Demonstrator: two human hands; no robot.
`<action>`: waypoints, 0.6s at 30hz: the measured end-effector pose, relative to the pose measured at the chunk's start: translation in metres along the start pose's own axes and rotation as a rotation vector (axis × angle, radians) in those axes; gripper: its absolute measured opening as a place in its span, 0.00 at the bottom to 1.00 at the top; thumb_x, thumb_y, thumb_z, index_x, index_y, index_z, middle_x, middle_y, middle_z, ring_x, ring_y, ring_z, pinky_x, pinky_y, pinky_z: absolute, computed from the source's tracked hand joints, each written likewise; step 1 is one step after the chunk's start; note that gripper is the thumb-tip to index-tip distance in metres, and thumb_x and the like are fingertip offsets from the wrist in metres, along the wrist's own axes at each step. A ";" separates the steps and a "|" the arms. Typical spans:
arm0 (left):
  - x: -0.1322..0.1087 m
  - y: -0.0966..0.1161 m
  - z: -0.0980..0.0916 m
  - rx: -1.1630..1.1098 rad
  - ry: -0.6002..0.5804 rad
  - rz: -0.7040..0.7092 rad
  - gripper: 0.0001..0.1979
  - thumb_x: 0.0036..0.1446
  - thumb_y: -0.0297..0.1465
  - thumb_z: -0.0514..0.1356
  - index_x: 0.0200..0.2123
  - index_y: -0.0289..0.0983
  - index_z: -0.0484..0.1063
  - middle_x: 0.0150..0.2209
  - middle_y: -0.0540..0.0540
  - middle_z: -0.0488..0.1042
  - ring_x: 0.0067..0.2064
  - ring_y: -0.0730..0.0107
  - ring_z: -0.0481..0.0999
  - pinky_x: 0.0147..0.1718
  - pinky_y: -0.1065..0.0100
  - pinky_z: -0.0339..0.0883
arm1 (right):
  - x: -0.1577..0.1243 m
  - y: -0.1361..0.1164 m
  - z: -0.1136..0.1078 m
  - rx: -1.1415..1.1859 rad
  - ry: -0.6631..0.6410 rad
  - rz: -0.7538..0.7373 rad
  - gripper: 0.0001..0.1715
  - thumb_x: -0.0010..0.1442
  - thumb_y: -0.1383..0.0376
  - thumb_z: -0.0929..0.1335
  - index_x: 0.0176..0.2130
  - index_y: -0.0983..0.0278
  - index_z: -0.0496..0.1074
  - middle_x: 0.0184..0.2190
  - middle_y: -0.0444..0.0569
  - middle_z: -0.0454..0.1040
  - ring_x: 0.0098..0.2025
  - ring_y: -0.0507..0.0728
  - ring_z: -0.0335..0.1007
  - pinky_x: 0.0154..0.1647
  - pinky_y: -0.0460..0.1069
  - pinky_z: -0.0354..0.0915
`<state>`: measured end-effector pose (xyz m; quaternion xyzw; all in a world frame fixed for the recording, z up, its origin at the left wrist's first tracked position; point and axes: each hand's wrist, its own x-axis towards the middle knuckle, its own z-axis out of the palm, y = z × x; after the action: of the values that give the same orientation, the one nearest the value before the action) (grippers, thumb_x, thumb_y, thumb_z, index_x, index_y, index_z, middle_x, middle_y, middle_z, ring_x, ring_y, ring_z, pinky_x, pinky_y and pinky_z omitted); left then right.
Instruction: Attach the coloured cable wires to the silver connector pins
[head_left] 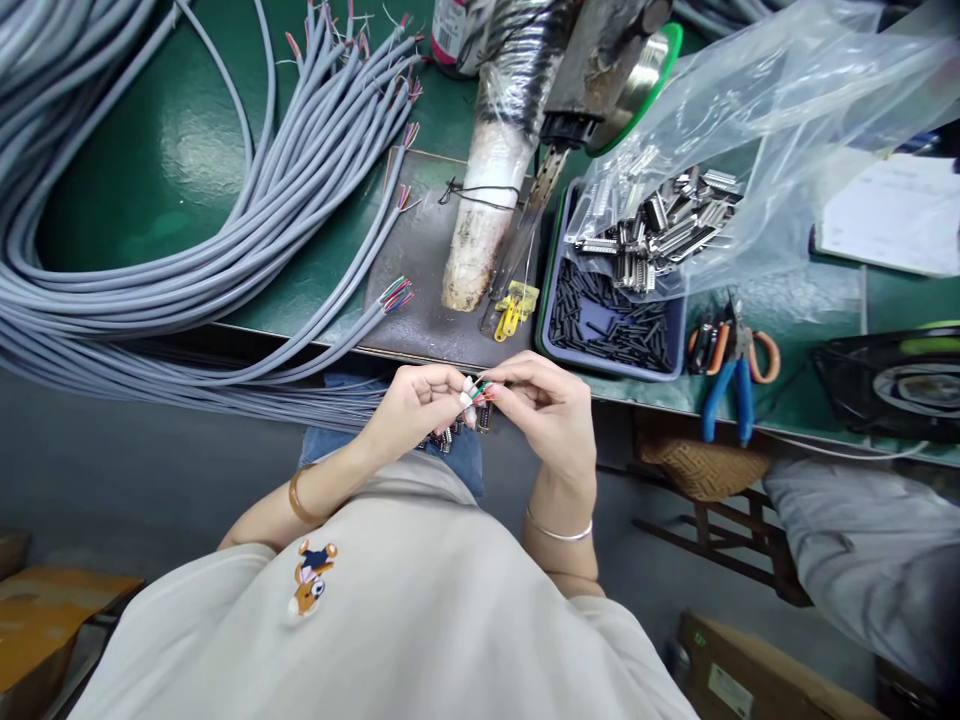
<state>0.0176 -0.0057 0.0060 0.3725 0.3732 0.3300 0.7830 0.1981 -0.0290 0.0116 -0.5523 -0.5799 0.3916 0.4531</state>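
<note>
Close to the bench's front edge, my left hand pinches the end of a cable with thin coloured wires fanning out of it. White wrapping covers some of its fingertips. My right hand is closed at the fingertips on those same wires, from the other side. Green and red strands show between the two hands. Below them, several small metal connectors lie at my lap, partly hidden by the fingers. Other grey cables with stripped, coloured ends sweep across the bench on the left.
Ahead stand a wrapped white tube, a soldering iron and a solder spool. Rightward, a bin holds black sleeves and a bag of connectors. Pliers and a small fan lie beyond; a person's grey-clothed leg is beside me.
</note>
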 end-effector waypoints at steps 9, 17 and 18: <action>0.000 -0.001 -0.002 -0.049 -0.032 -0.007 0.07 0.49 0.32 0.66 0.26 0.34 0.73 0.21 0.50 0.76 0.17 0.83 0.60 0.17 0.75 0.49 | -0.002 0.001 -0.001 -0.019 0.025 -0.010 0.07 0.58 0.60 0.76 0.35 0.61 0.83 0.28 0.45 0.75 0.20 0.45 0.49 0.19 0.46 0.45; 0.000 -0.002 0.000 -0.032 -0.008 0.034 0.07 0.50 0.31 0.66 0.28 0.34 0.73 0.22 0.51 0.76 0.18 0.83 0.60 0.18 0.76 0.50 | -0.005 -0.003 -0.005 -0.096 0.105 -0.051 0.12 0.63 0.56 0.73 0.35 0.61 0.83 0.30 0.49 0.77 0.27 0.52 0.68 0.22 0.47 0.56; 0.000 -0.002 0.000 -0.028 -0.001 0.032 0.07 0.50 0.32 0.66 0.28 0.34 0.73 0.22 0.51 0.76 0.18 0.83 0.61 0.18 0.76 0.50 | -0.006 -0.004 -0.006 -0.110 0.109 -0.068 0.13 0.64 0.55 0.72 0.35 0.60 0.83 0.30 0.49 0.78 0.28 0.53 0.69 0.22 0.47 0.57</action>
<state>0.0179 -0.0066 0.0046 0.3676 0.3623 0.3474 0.7829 0.2025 -0.0351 0.0162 -0.5767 -0.5934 0.3128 0.4663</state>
